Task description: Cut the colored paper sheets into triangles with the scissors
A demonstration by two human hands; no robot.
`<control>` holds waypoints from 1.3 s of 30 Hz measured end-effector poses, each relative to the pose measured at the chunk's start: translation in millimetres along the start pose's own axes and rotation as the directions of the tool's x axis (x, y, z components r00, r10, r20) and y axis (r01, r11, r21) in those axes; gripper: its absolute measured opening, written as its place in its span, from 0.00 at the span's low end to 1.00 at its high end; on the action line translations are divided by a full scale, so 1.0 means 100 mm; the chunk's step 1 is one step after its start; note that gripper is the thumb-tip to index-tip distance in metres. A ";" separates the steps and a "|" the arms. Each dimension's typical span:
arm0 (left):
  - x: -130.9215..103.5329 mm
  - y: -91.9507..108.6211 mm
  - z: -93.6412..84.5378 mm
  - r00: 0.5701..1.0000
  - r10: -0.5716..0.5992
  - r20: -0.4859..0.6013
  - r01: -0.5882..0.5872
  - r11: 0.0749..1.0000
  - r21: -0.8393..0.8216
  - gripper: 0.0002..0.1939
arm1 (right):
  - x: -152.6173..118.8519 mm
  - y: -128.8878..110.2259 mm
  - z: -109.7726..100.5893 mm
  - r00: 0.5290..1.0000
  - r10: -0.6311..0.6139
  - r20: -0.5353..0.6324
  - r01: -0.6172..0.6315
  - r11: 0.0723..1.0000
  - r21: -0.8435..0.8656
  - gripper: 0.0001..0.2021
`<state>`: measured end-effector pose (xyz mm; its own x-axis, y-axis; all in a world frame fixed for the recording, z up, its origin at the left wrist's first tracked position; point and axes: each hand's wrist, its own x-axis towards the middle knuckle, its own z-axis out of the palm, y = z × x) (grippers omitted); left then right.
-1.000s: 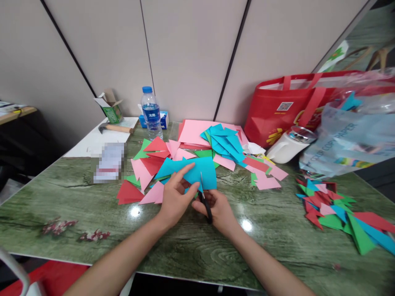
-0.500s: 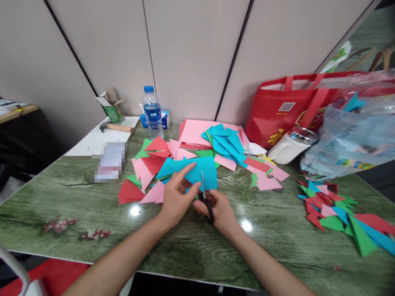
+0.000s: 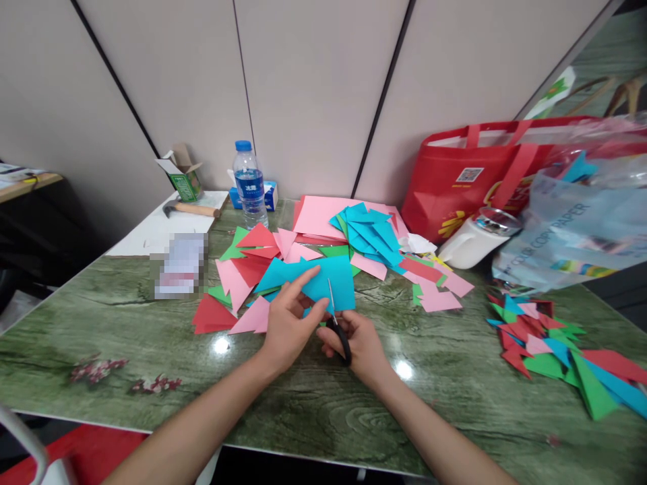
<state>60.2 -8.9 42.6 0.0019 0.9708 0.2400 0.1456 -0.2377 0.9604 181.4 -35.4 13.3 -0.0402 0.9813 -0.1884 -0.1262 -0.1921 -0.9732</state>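
My left hand [image 3: 293, 313] pinches a blue sheet of paper [image 3: 340, 275] at its lower left, thumb near the blade and index finger stretched across the sheet. In my right hand [image 3: 364, 343] are scissors [image 3: 346, 342] with black handles, fingers through the loops. One blade lies over the paper and points up and away; the other blade is hidden beneath the sheet. Red, pink and green paper pieces [image 3: 235, 281] lie just left of and behind the sheet. A heap of blue cut pieces [image 3: 368, 232] rests behind it on pink sheets [image 3: 318, 217].
On the right are a white mug [image 3: 472, 241], a red bag [image 3: 439, 182], a plastic paper bag [image 3: 566, 229] and a pile of coloured scraps [image 3: 550, 340]. At the back left stand a water bottle [image 3: 250, 188], a tissue box [image 3: 271, 195], a hammer [image 3: 195, 209] and a green box [image 3: 186, 183].
The scissors' visible blade has swung slightly to the left over the blue paper, and the handles have shifted a little. My left hand and the other things look unmoved.
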 end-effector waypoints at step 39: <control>0.20 0.03 -0.14 0.975 -0.184 0.127 0.215 0.924 -0.317 0.31 | 0.00 -0.01 -0.13 0.942 -0.086 0.324 0.084 0.996 0.021 0.38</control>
<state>46.4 9.7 52.7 0.1011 0.9941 0.0396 -0.1789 -0.0210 0.9836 194.0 -34.6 12.7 -0.3484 0.9360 -0.0507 -0.1495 -0.1089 -0.9827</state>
